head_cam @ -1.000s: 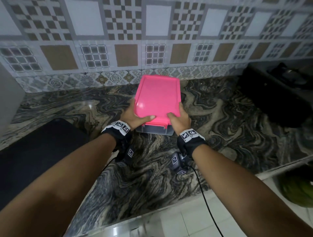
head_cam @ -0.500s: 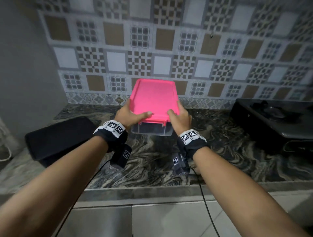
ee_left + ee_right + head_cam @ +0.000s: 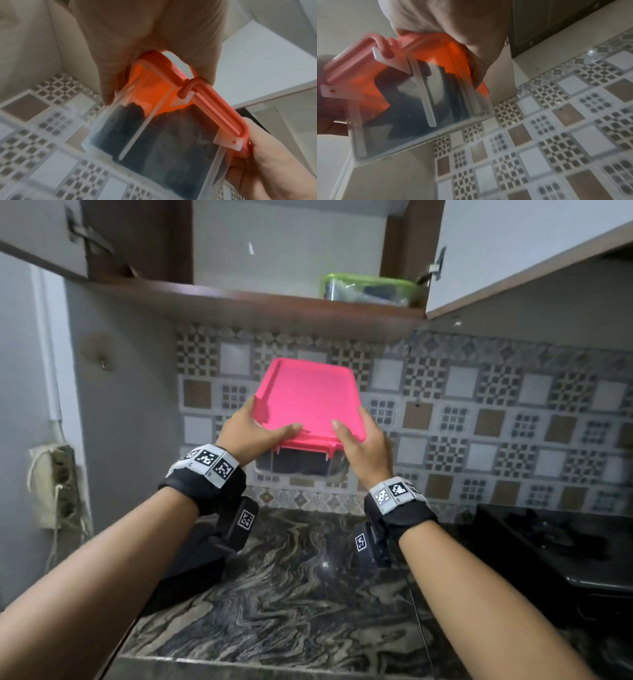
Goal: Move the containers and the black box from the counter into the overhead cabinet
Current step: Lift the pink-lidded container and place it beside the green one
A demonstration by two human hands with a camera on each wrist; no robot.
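A clear container with a pink lid (image 3: pixel 308 402) hangs in the air in front of the tiled wall, below the open overhead cabinet (image 3: pixel 257 302). My left hand (image 3: pixel 253 433) grips its near left corner, thumb on the lid. At the near right corner my right hand (image 3: pixel 363 446) holds it the same way. The wrist views show dark contents through the clear body (image 3: pixel 163 142) (image 3: pixel 419 108). A green-lidded container (image 3: pixel 370 289) stands on the cabinet shelf at the right. The black box (image 3: pixel 191 570) lies on the counter at the left, partly hidden behind my left wrist.
Both cabinet doors stand open, the left door (image 3: pixel 34 227) and the right door (image 3: pixel 513 251). A black stove (image 3: pixel 548 553) fills the counter's right side. The marbled counter (image 3: pixel 291 594) runs between box and stove. A wall socket with cables (image 3: pixel 58 484) is at the far left.
Both hands have lifted the pink-lidded container off the counter and up toward the cabinet. The view has tilted upward, bringing the open cabinet and the green-lidded container into sight.
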